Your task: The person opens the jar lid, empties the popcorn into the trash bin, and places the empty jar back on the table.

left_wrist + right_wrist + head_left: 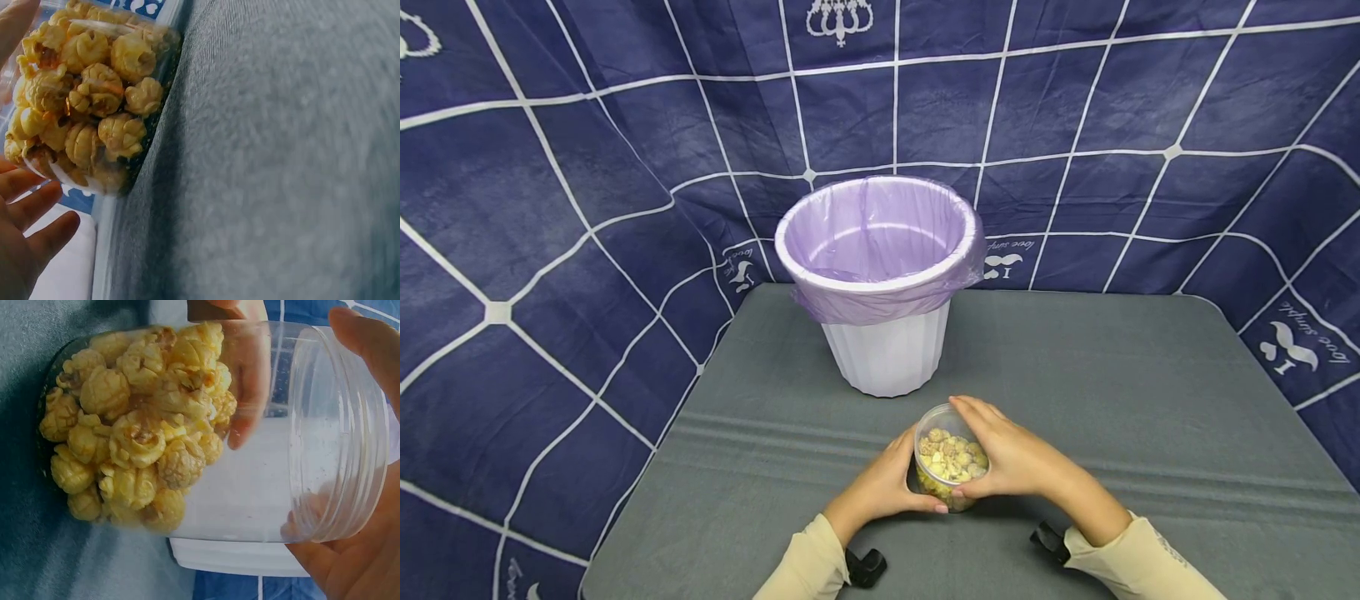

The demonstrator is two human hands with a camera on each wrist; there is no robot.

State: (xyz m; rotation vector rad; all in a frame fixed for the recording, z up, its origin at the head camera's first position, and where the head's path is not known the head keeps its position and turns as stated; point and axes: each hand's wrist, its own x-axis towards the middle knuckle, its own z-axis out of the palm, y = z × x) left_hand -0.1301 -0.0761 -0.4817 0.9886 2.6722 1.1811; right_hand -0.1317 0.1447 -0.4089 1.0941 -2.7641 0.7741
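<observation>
A clear plastic jar of popcorn (952, 458) is between my two hands, lidless, its threaded rim showing in the right wrist view. Yellow popcorn (137, 425) fills its lower part. My left hand (887, 483) holds it from the left, thumb on the near side and fingers toward the far side. From the right, my right hand (1018, 454) grips it near the rim, thumb in front and fingers behind. The jar's base is close to the grey surface; I cannot tell whether it touches.
Behind the jar stands a white bin (887, 350) lined with a purple bag (887, 308) folded over its rim. Grey cloth covers the table (1112, 375). A blue curtain (1075, 108) with white lines hangs behind and at both sides.
</observation>
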